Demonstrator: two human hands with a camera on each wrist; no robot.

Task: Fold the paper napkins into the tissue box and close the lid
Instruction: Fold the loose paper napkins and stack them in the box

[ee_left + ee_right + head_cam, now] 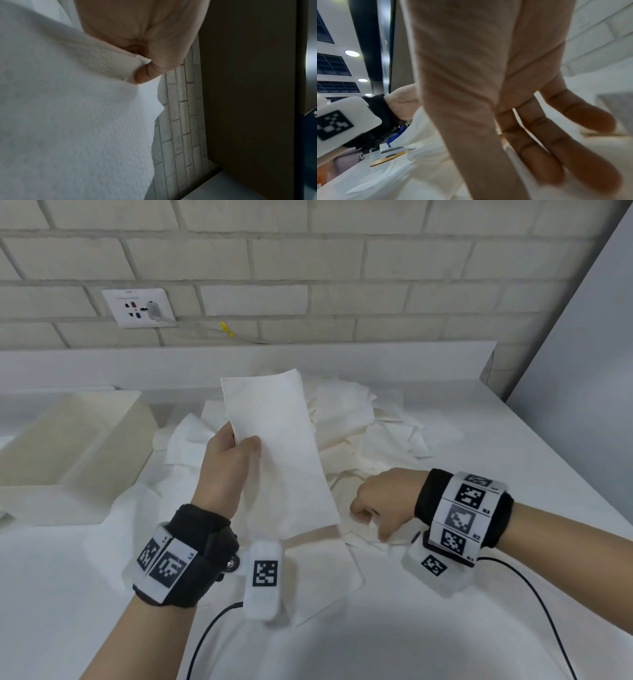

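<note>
Above the surface's (513,440) middle, left hand (226,470) pinched a folded napkin (281,453) upright, likely heading for the tissue box (68,440) at left edge; right hand (380,501), fingers relaxed apart, reached into the loose pile (370,426).

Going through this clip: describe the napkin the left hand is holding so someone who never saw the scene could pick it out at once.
On the white counter below the brick wall, loose napkins lie in a pile right of the tissue box. In front of the pile, the left hand pinches one napkin by its edge. It alone is lifted off the counter, a long, smooth folded strip held upright.
</note>
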